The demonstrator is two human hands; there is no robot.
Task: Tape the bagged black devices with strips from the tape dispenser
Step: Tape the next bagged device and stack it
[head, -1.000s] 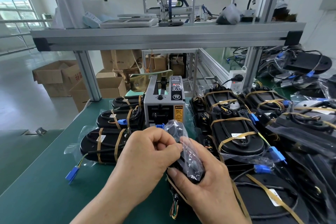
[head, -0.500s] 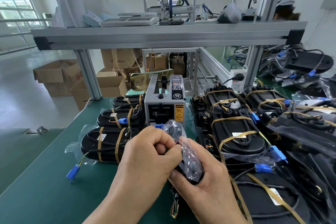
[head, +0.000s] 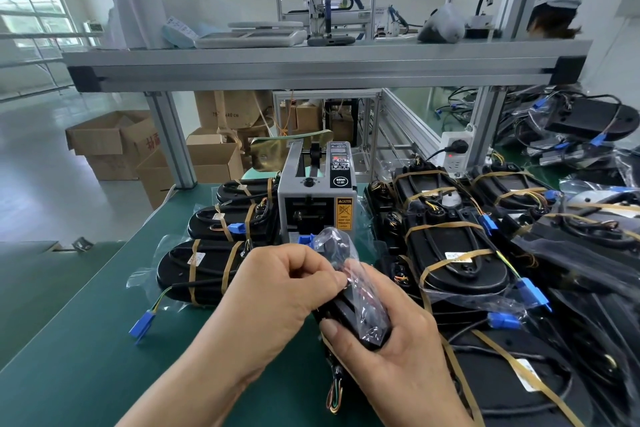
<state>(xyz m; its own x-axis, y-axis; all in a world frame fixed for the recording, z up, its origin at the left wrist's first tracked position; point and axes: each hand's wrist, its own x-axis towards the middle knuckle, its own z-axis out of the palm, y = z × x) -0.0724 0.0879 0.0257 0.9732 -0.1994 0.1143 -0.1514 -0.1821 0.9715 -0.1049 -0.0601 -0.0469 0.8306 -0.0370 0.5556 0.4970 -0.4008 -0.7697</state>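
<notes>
Black under crinkled clear plastic: holding the bagged device tilted above the green mat, just in front of the tape dispenser. Wrapping the right hand round its near end, pressing the thumb against its side. Pinching the bag's film near the top with the left hand, curling the fingers tight. Working between taped devices, three lying left of the dispenser, a larger pile lying right of it.

I get a single wide-angle view from the head, looking forward and down across the green table, close over its near part, facing the tape dispenser with the shelf above.
</notes>
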